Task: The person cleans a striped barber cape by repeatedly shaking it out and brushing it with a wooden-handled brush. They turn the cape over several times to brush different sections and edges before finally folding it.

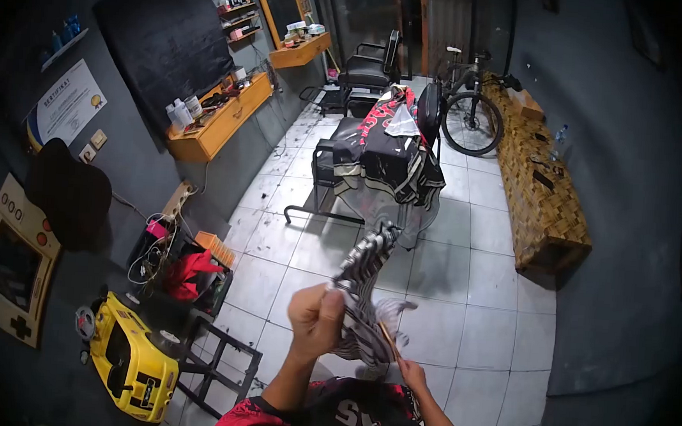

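My left hand [317, 318], raised in front of my chest, is closed around a dark and white striped cloth [364, 281]. The cloth hangs loose and bunched, with parts blurred by motion. Lower and to the right, my right hand [414, 376] grips a thin brown stick-like handle [388, 340]. Its far end lies against or beside the cloth, where a pale blurred shape hides what the end looks like. Ahead, a black barber chair [325, 161] has black, red and white printed fabric [388, 142] draped over it.
Wooden drawer shelves [226, 116] with bottles line the left wall. A yellow toy car [132, 364] and a black metal frame [222, 362] stand at the lower left. A woven bench [541, 194] runs along the right wall, with a bicycle [472, 115] near its far end. White tiles [439, 274] cover the floor.
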`<state>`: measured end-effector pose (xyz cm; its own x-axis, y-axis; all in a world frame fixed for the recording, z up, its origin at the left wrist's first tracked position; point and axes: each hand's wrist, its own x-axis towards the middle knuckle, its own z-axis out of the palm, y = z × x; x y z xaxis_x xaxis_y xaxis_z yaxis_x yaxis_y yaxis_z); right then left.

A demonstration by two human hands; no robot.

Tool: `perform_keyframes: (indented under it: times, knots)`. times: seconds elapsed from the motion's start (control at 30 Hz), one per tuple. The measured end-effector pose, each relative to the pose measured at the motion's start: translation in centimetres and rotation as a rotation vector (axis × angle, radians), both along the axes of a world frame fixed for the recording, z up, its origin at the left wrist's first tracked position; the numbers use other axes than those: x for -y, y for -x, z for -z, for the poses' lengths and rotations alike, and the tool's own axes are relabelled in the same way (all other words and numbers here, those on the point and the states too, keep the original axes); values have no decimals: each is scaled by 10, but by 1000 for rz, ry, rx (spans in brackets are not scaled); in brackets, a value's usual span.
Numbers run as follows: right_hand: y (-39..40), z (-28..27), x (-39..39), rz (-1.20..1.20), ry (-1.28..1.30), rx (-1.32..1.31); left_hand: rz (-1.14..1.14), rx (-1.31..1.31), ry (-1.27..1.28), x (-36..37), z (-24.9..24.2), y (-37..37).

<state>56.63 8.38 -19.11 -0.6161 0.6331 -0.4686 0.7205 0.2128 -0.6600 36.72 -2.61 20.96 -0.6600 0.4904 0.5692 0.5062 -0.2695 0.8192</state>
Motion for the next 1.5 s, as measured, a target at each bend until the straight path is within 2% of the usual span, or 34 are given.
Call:
perform_keyframes:
  times: [0.03,0.07,0.13,0.17,0.23,0.27,0.3,0.33,0.37,0.4,0.43,0.53,0.6,0.67,0.7,0.73,0.77,0.8,0.83,0.9,1.0,1.17,1.2,1.27,1.3,1.33,1.43,1.47,1.5]
  knots:
    - [-32,39,3,-24,5,194,-54,33,-34,3,-5,1]
    - [-55,64,4,-47,7,383,-15,32,-80,5,-2,4]
    - [-82,58,12,0,10,518,-24,91,-33,2,-5,4]
    - [-89,71,13,24,7,492,-26,122,-8,1,-6,4]
    - [-97,114,6,77,-2,452,114,257,179,2,8,16]
    - [-89,127,-6,112,117,398,149,413,186,-6,15,17]
    - [-74,111,-12,185,25,247,183,569,194,-14,24,17]
    - [-46,40,-15,319,38,-28,286,809,148,-14,43,24]
    - [-23,20,-24,411,184,-254,291,887,113,-17,43,18]
    - [6,-79,-22,538,517,-453,297,966,81,-24,41,11]
    - [22,-128,-23,482,611,-617,302,1044,49,-27,41,6]
    - [48,-234,-11,314,752,-982,425,858,178,-27,67,4]
    - [57,-248,3,148,699,-1052,486,708,220,-29,50,-6]
    - [64,-232,12,116,688,-1095,481,609,299,-21,43,-4]
    - [65,-207,12,88,596,-984,475,556,336,-17,39,-1]
    - [63,-173,8,58,506,-873,418,437,292,-13,33,-2]
    - [61,-143,5,29,416,-761,384,427,238,-8,27,-1]
    - [58,-119,3,-1,85,-634,351,417,185,-1,21,2]
    - [46,-75,2,-40,28,-396,321,406,133,5,18,7]
    - [0,20,4,-56,-6,37,111,453,-13,12,13,14]
    - [-69,99,11,-6,15,471,146,465,-110,27,11,29]
    - [-89,119,9,131,14,476,214,643,-191,23,15,31]
    - [-78,106,3,169,22,304,226,676,-205,21,18,31]
    - [-33,39,-15,290,88,-57,256,697,-190,18,25,32]
    - [-6,-17,-17,436,359,-348,294,689,-161,18,29,32]
    - [18,-91,-17,443,498,-547,334,679,-133,19,32,31]
    - [53,-225,-11,370,800,-957,341,601,-21,15,34,24]
    - [58,-250,-7,285,731,-1014,341,567,18,15,35,21]
    - [63,-262,0,173,796,-1135,341,532,54,14,36,19]
